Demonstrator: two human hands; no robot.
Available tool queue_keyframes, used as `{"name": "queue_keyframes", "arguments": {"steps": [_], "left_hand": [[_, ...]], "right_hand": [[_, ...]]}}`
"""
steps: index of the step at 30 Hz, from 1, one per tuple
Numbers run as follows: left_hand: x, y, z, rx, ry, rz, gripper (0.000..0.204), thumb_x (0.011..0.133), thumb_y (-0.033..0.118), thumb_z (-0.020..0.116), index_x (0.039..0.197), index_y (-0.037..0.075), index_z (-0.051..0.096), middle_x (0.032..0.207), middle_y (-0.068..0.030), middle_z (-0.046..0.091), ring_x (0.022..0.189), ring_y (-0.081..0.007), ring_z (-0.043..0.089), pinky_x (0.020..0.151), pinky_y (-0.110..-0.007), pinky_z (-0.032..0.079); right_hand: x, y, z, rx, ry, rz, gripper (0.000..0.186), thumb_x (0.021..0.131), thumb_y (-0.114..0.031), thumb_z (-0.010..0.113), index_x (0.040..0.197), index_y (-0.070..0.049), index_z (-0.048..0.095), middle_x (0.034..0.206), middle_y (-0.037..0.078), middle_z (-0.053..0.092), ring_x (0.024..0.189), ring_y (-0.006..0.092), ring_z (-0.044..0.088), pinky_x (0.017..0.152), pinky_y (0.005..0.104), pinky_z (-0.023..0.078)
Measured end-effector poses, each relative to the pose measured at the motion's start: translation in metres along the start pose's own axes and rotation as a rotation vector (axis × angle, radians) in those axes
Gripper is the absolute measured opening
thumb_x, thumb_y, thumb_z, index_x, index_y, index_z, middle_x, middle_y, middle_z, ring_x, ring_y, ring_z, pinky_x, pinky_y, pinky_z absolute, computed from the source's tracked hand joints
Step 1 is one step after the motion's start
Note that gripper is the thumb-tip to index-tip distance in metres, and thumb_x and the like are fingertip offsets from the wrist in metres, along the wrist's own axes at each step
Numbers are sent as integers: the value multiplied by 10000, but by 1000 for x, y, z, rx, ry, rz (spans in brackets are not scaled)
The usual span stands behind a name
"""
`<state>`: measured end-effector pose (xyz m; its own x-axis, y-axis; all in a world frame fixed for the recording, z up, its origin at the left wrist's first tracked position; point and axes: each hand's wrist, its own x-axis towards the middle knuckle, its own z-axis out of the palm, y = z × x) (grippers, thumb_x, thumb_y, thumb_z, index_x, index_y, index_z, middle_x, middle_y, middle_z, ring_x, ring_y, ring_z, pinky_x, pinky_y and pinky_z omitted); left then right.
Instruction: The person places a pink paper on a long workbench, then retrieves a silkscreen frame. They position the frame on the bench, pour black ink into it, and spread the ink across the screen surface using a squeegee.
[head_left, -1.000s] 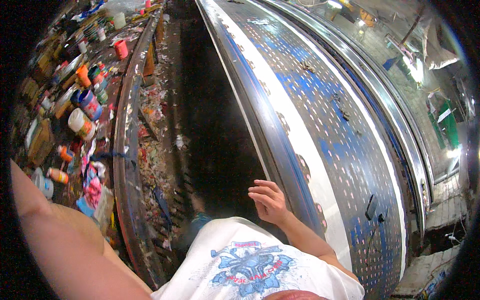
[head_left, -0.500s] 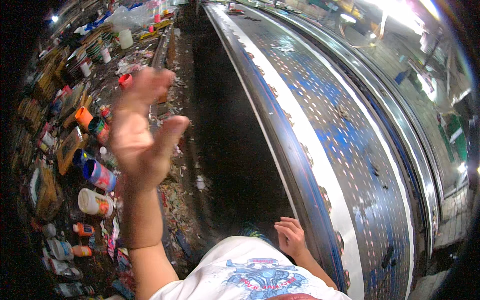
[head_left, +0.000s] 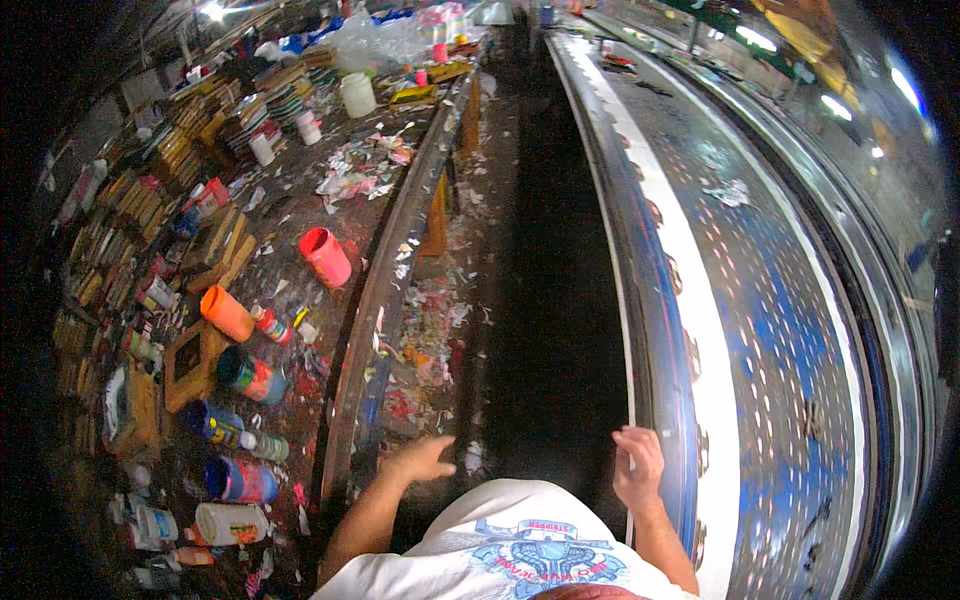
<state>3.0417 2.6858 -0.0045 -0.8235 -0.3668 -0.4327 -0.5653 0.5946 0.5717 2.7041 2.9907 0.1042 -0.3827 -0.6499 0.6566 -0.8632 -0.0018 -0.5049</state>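
My left hand [head_left: 422, 460] hangs low over the dark aisle, beside the edge of the cluttered table on the left. Its fingers point toward the aisle, thumb apart, and nothing shows in it. Near the close edge of the long printing table [head_left: 652, 330], my right hand [head_left: 638, 466] is held up with loosely bent fingers. I see nothing held there, and whether it touches the table edge cannot be told. A white strip [head_left: 712, 400] runs along this long table, beside a grey, blue-stained surface with rows of pale spots.
On the left table stand a red tub [head_left: 325, 257], an orange tub [head_left: 227, 313], a white jar [head_left: 230, 523] and several other paint containers. Wooden frames [head_left: 197, 360] and stacked wooden blocks lie behind them. Scraps litter the floor [head_left: 430, 330] beside the dark aisle. A clear plastic bag [head_left: 372, 45] lies far back.
My left hand has dropped from a raised position before the view down to my side. The view has swung left, showing more of the cluttered table. My right hand has risen slightly.
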Motion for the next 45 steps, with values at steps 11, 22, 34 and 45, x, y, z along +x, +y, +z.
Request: {"name": "queue_keyframes", "arguments": {"steps": [11, 22, 34, 45], "left_hand": [[192, -101, -98, -175, 50, -323, 735, 981, 347, 838, 1584, 17, 579, 1490, -281, 690, 1393, -446, 661, 1155, -531, 540], [554, -49, -460, 38, 162, 179, 704, 1010, 331, 788, 1608, 36, 559, 1528, -272, 661, 1403, -441, 641, 1192, -515, 512], [889, -79, -662, 6, 126, 178, 715, 1037, 317, 767, 1646, 28, 529, 1621, -257, 599, 1499, -422, 572, 1260, -479, 455], [1085, -180, -760, -226, -28, -205, 784, 994, 403, 812, 1641, 49, 545, 1538, -253, 671, 1379, -410, 678, 1149, -462, 546]], "right_hand": [[317, 128, 228, 273, -412, -434, 441, 696, 43, 782, 1124, -59, 798, 1123, 111, 803, 1090, 342, 776, 958, 475, 645], [510, 301, 313, 147, -239, 12, 344, 786, 110, 780, 1091, -47, 802, 1072, 140, 814, 966, 357, 778, 856, 458, 639], [792, 571, 459, 151, -164, -8, 284, 861, 37, 795, 1130, -50, 811, 970, 149, 800, 886, 340, 774, 795, 454, 638], [1094, 726, 646, 314, -589, -543, 397, 872, -73, 839, 1258, -150, 784, 1098, 68, 804, 989, 296, 760, 871, 428, 623]]}}
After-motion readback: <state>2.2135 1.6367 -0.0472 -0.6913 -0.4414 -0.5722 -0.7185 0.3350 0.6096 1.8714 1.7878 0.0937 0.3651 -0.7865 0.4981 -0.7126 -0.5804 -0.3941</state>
